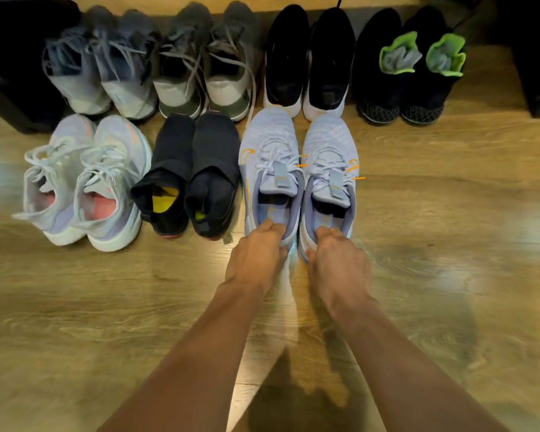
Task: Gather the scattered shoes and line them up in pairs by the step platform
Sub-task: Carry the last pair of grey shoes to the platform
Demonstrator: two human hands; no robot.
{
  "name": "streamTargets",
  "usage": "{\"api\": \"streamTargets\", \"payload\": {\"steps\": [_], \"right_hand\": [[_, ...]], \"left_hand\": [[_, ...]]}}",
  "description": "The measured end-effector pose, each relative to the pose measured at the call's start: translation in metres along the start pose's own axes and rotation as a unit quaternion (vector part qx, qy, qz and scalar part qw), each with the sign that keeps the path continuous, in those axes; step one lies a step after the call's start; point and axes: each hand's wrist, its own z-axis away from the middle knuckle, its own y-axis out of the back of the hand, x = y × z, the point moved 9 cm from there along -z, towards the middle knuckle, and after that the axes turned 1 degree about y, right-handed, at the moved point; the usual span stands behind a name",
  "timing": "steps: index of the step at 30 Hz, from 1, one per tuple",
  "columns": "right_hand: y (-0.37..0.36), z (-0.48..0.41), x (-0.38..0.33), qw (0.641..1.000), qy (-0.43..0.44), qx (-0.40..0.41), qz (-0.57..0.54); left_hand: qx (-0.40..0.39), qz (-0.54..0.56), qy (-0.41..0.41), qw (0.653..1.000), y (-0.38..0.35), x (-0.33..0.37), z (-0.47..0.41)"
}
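Two light blue sneakers with orange lace tips stand side by side on the wooden floor, toes pointing away. My left hand [258, 252] grips the heel collar of the left blue sneaker [270, 169], fingers hooked inside. My right hand [337, 257] grips the heel of the right blue sneaker [331, 169] the same way. To their left stand a black slip-on pair [189, 176] and a pale grey pair with pink lining [81, 182]. Behind, along the step platform [231, 1], sit four pairs: blue-grey [103, 67], grey-olive [206, 60], black-white [309, 60], black with green socks [412, 67].
A dark box or piece of furniture [16, 88] stands at the far left. Another dark object [536, 57] sits at the far right. Bare wooden floor [449, 213] extends to the right of the blue sneakers and toward me.
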Motion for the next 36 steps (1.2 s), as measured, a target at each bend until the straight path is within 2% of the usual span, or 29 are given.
{"api": "streamTargets", "payload": {"steps": [21,28,36], "right_hand": [[0.005,0.002,0.001,1.0,-0.015,0.017,-0.013],[0.01,0.002,0.007,0.999,-0.034,-0.005,-0.019],[0.011,0.004,0.003,1.0,-0.019,0.0,-0.006]], "left_hand": [[-0.015,-0.008,0.021,1.0,0.001,-0.002,0.005],[-0.037,0.008,0.015,0.999,0.001,-0.004,0.009],[-0.049,0.002,0.025,0.998,-0.003,-0.007,0.006]]}}
